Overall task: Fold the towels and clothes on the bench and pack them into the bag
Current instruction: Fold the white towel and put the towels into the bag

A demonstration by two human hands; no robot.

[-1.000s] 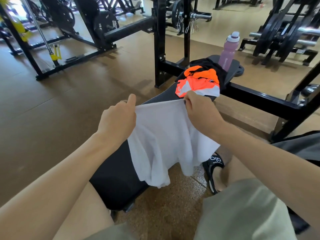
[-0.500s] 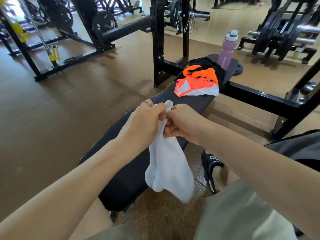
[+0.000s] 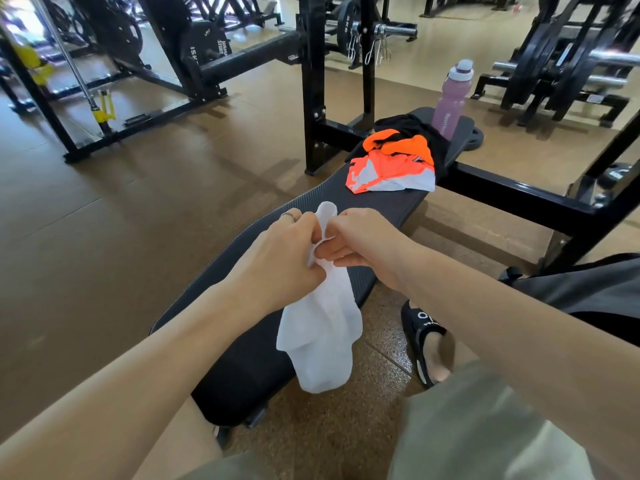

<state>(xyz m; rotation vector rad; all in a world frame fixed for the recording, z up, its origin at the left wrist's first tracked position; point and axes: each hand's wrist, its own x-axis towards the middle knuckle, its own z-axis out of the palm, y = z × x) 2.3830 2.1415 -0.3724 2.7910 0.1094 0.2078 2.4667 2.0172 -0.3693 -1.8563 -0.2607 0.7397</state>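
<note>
Both hands, left (image 3: pixel 277 251) and right (image 3: pixel 360 239), pinch the towel (image 3: pixel 322 337) top at frame centre: light, limp, best gripped by corners

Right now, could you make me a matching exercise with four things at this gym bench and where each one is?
Things:
1. white cloth towel
2. orange and black clothes pile
3. purple plastic water bottle
4. black slide sandal

Places:
A. standing at the bench's far end
B. on a foot on the floor
C. pinched in both hands, hanging down
D. lying heaped on the bench

Pairs: 1-C, 2-D, 3-A, 4-B
</note>
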